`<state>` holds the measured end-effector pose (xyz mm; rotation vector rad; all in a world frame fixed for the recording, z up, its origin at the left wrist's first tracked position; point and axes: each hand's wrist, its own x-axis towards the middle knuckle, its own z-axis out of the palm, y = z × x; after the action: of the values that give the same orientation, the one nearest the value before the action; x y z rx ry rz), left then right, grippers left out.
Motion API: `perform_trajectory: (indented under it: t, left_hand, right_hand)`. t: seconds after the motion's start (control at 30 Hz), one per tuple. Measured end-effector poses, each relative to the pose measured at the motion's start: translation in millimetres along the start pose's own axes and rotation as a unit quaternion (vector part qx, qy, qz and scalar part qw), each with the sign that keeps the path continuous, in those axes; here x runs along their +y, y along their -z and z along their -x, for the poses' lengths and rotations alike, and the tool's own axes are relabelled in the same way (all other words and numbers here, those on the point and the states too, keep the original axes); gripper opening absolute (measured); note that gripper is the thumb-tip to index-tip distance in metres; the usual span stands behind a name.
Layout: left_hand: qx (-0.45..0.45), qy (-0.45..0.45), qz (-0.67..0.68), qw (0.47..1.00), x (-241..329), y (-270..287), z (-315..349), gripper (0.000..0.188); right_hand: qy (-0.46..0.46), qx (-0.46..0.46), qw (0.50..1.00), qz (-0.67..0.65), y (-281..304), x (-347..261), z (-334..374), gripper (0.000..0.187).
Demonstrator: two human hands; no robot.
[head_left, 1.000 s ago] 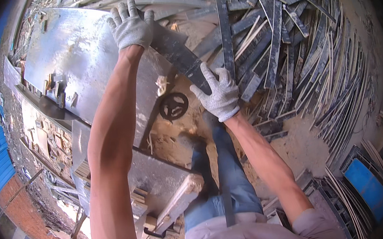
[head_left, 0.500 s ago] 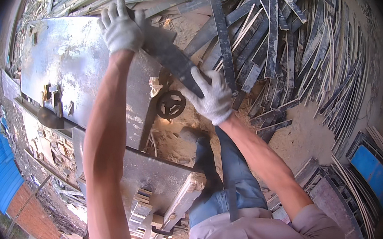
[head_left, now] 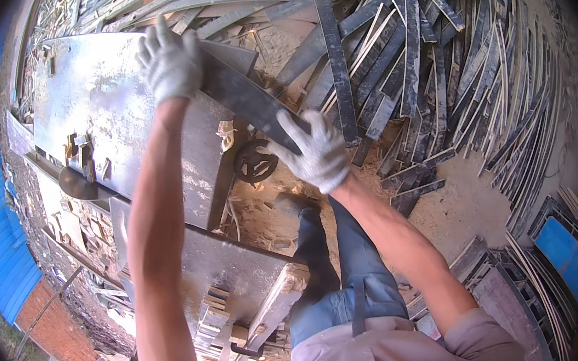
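A long dark board (head_left: 245,91) slants over the right edge of a worn metal table (head_left: 121,85). My right hand (head_left: 314,150), in a whitish knit glove, grips its near end, with thumb and fingers around the edge. At its far end is my left hand (head_left: 172,64), gloved alike, with fingers stretched out and spread; the palm rests against the board's left side. What lies under that palm is hidden. Below the board, beside the table, sits a dark handwheel (head_left: 255,161).
Dark and pale wooden strips (head_left: 411,59) lie heaped at the far right. Small wood scraps (head_left: 79,153) and a dark rounded disc (head_left: 77,183) are at the table's left part. A white-grey wooden beam (head_left: 274,303) and stacked short pieces (head_left: 212,309) stand near my body.
My left hand has moved left and a little nearer over the table. The board has shifted the same way, with my right hand still on its near end.
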<state>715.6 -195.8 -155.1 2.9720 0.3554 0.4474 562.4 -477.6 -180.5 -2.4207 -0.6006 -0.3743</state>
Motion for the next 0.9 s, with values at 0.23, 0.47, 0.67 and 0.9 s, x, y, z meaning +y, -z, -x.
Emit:
perform_trajectory:
  t: [0.23,0.47,0.67,0.9]
  left_hand:
    - [0.063,-0.028,-0.019,0.997,-5.2,25.2,-19.6,0.078]
    - [-0.077,0.012,0.157,0.984,-9.1,36.4,73.4,0.102]
    - [-0.592,-0.024,0.201,0.78,69.0,46.5,332.2,0.051]
    - [-0.077,0.007,0.052,0.996,87.2,94.3,201.6,0.095]
  right_hand:
    - [-0.004,-0.014,1.0,-0.018,-9.8,-7.3,-28.0,0.064]
    - [-0.319,-0.068,0.793,-0.515,9.0,1.4,-46.0,0.067]
    - [-0.418,-0.164,0.224,-0.865,125.9,13.8,13.4,0.074]
    - [-0.414,-0.188,0.2,-0.868,193.4,-12.2,25.3,0.075]
